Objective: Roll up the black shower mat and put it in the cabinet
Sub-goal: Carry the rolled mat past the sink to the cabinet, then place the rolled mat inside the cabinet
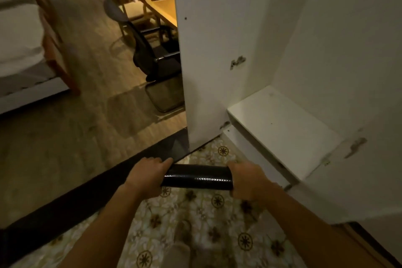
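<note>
Mat (196,177), black and rolled into a tight tube, sits level between my hands above the flowered floor tiles (195,220). My left hand (146,177) clenches one end and my right hand (248,180) clenches the other. Just ahead stands the white cabinet (282,124), its door (208,50) swung open

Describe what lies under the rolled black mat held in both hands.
Below the glossy rolled black mat lies the floral patterned floor. The left hand and right hand cover the roll's ends, and the roll hides the floor directly beneath it.
</note>
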